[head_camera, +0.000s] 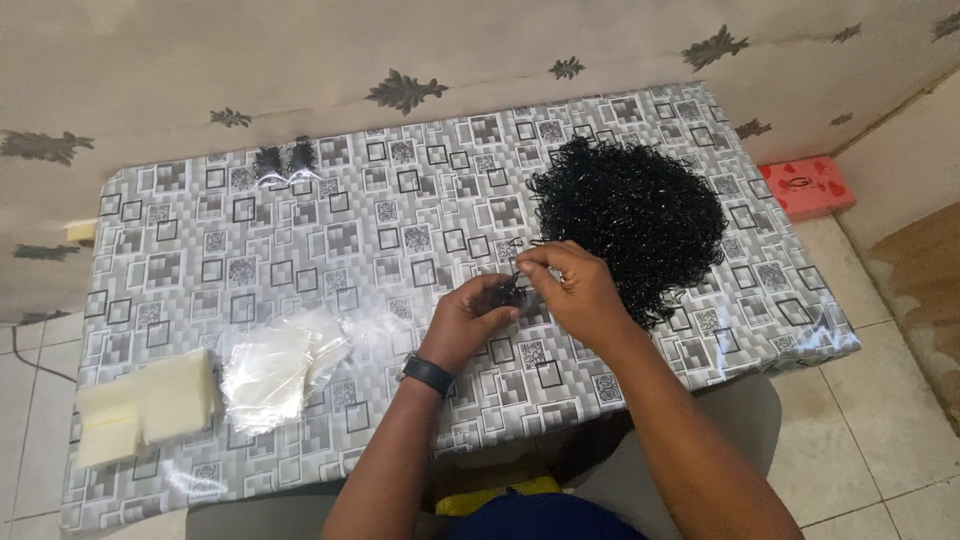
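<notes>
only two small filled clear packets (285, 160) sit done at the table's (200, 250) far edge. the big heap of thin black pins (628, 215) looks barely dented, and the stack of empty clear bags (275, 365) waits. left hand (478, 318) cups a small bunch of black pins (510, 293), right hand (575, 290) pinches one.

clear bags (280, 365), cream pads (150, 405) on table (330, 230); red box (806, 186) on floor.
</notes>
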